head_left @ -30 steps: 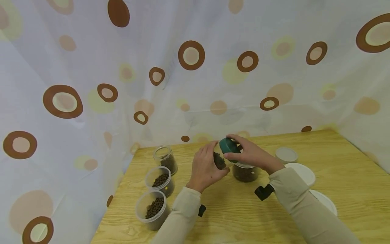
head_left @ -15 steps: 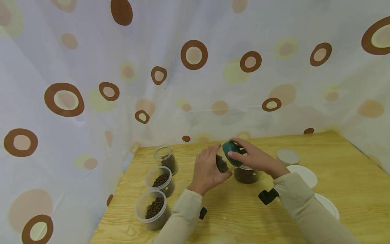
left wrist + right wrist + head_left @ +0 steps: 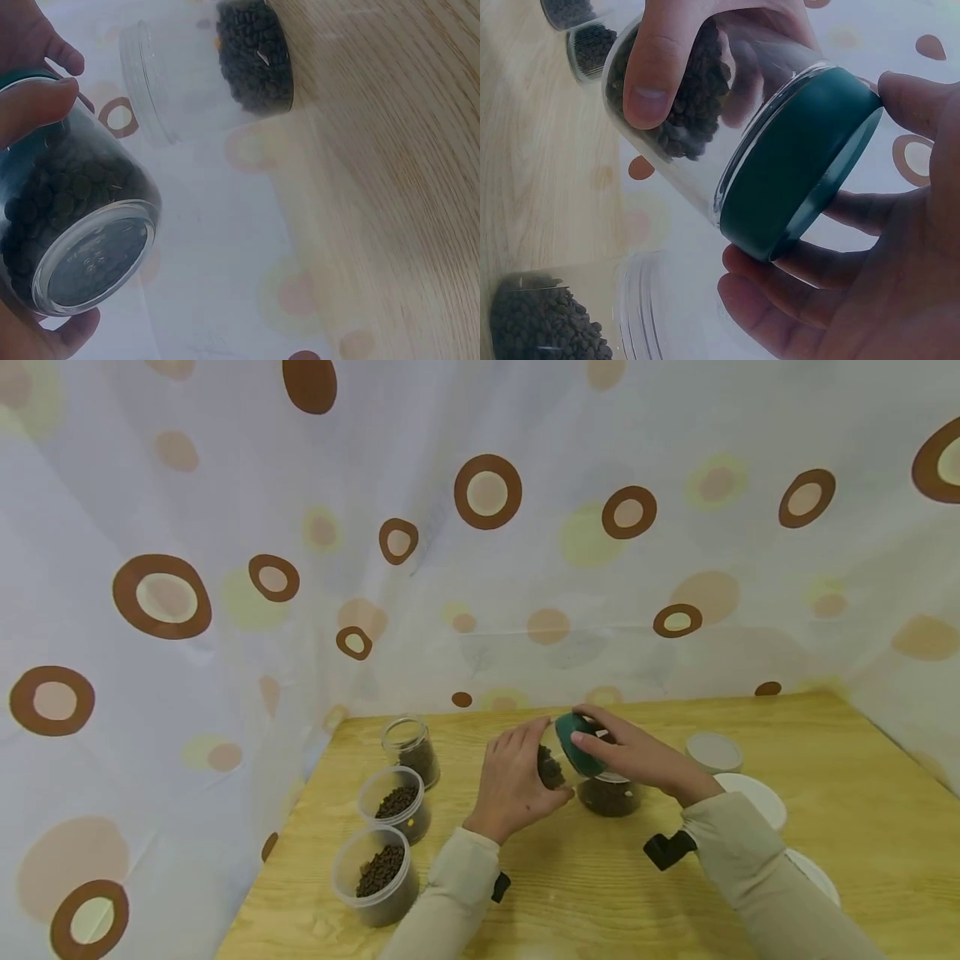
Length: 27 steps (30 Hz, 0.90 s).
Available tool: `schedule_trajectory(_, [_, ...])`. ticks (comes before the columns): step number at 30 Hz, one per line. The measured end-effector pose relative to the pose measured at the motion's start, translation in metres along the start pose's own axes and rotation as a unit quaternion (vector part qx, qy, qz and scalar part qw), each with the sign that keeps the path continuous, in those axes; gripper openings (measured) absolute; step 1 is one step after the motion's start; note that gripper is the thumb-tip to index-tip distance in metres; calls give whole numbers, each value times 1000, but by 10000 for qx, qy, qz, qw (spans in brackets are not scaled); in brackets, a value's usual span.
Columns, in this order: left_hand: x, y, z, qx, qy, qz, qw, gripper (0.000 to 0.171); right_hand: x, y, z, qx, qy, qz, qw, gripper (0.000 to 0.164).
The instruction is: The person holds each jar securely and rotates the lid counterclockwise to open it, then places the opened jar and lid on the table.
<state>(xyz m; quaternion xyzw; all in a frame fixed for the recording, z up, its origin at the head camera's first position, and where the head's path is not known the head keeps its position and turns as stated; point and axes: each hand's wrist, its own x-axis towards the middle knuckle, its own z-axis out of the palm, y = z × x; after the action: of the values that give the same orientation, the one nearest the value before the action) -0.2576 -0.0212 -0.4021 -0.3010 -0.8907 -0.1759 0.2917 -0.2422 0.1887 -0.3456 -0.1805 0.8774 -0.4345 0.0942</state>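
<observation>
A clear jar, partly filled with dark brown pellets, is held tilted above the table. My left hand grips its body, thumb on one side and fingers round the other. On the jar's mouth sits a green lid. The fingers and thumb of my right hand hold that lid by its rim. Just behind the jar, partly covered by it and the right hand in the head view, a clear container of the same pellets stands upright on the table.
At the left stand a glass jar and two clear plastic tubs, the middle one and the nearest, all holding pellets. Three pale lids lie at right: far, middle, near. A patterned curtain hangs behind the wooden table.
The head view has shifted a little. Jar, lid and both hands appear slightly further right and lower. Both hands keep their hold.
</observation>
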Motion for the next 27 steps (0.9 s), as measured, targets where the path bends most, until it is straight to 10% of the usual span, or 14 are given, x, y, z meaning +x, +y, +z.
schedule_trajectory(27, [8, 8, 1, 462, -79, 110, 9988, 94, 0, -9, -7, -267, 99, 1463, 9888, 93])
